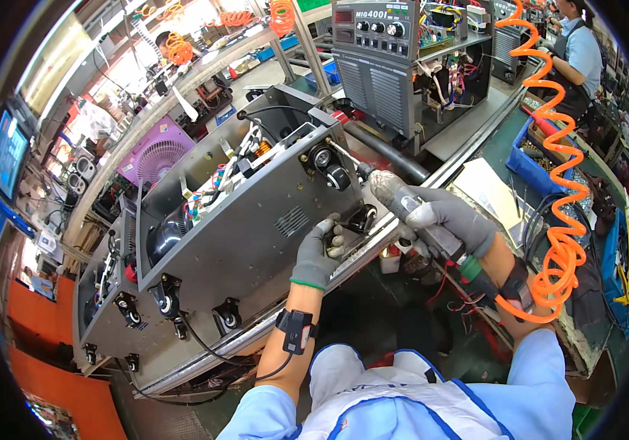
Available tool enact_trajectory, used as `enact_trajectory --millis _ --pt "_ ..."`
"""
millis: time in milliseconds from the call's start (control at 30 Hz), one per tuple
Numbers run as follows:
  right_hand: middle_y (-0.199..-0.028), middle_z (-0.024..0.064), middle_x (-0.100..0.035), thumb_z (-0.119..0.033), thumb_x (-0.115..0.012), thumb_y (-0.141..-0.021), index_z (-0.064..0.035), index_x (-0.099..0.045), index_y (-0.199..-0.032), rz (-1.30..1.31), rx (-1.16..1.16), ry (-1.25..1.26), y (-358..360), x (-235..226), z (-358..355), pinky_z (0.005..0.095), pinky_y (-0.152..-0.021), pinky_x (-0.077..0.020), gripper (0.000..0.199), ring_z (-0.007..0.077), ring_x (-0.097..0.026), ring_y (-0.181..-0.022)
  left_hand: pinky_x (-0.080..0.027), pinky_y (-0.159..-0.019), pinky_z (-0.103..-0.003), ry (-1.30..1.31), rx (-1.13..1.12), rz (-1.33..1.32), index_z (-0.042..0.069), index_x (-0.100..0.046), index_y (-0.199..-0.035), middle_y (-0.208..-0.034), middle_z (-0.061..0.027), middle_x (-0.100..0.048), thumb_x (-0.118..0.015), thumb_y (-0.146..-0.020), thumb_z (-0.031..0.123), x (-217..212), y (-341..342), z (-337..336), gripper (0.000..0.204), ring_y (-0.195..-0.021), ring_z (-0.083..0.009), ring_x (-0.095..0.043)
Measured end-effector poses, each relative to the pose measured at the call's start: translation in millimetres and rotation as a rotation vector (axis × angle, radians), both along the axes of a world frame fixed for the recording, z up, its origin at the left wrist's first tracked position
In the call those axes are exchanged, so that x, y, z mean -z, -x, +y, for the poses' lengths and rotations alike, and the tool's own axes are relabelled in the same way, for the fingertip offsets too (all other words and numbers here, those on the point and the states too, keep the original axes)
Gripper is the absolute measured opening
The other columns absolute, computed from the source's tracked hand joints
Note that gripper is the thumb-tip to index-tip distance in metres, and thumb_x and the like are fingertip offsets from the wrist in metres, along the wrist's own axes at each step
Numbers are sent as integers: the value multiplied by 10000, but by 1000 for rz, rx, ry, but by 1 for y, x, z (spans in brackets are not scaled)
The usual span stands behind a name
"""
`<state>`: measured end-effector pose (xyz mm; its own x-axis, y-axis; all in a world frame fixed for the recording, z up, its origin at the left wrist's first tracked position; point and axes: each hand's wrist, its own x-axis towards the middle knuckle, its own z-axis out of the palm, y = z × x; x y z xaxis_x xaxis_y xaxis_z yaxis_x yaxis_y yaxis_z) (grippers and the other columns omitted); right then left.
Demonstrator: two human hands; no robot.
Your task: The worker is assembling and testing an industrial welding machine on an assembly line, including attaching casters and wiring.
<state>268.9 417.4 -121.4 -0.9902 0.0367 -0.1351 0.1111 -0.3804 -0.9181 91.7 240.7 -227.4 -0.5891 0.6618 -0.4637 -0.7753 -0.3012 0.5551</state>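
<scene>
My right hand (454, 224), in a grey glove, is wrapped round a pneumatic screwdriver (393, 192) with a worn, pale front end. The tool's long thin bit reaches up and left to the upper caster (327, 167) on a dark grey metal cabinet (256, 220) that lies tipped over, its open top showing wiring. My left hand (319, 253), gloved in grey with a green cuff, is beside the lower caster (363, 218). Its fingers are curled in; what they hold, if anything, is too small to make out. More casters (167, 295) sit along the cabinet's far-left end.
An orange coiled air hose (560, 227) runs from the tool up along the right. A finished-looking welding machine (380, 81) stands at the back. Blue parts bins (538, 158) and a sheet of paper (487, 192) lie on the right bench. A person (578, 59) stands at the far right.
</scene>
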Motion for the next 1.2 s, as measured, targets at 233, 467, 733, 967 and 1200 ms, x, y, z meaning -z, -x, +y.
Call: enact_trajectory --millis 233,467,733,967,1200 --pt "-785 90 -575 -198 -576 -776 -28 -420 -1210 30 -93 284 7 22 7 224 -469 -517 491 164 -603 -550 -245 -370 -176 22 -15 -1 63 -548 -981 -686 -5 -483 -535 -893 216 3 -3 7 177 -506 -79 -375" --pt "-770 69 -571 -204 -565 -790 -25 -445 -1155 35 -84 339 -4 18 5 226 -463 -502 424 136 -593 -564 -163 -359 -192 -10 -7 -79 89 -545 -885 -568 58 -319 -523 -907 279 -5 -10 17 193 -438 -52 -234" --pt "-773 60 -521 -110 -642 -654 -14 -409 -1248 -115 -3 -81 -66 34 -14 260 -464 -474 645 138 -565 -519 -175 -360 -202 -29 57 -35 66 -540 -892 -548 44 -316 -546 -894 273 0 -5 32 207 -437 -66 -253" --pt "-793 46 -512 -124 -665 -631 -20 -426 -1215 -220 -40 -46 -72 54 -24 265 -483 -485 639 134 -559 -536 -157 -338 -193 -52 104 -64 90 -548 -860 -532 58 -300 -549 -890 301 7 -14 40 212 -416 -54 -243" --pt "-858 76 -545 -204 -699 -603 -27 -395 -1267 -277 -114 -204 -71 55 -21 286 -568 -494 752 171 -584 -617 -196 -355 -180 130 134 352 75 -549 -872 -565 46 -329 -512 -912 249 5 -23 31 182 -429 -49 -265"
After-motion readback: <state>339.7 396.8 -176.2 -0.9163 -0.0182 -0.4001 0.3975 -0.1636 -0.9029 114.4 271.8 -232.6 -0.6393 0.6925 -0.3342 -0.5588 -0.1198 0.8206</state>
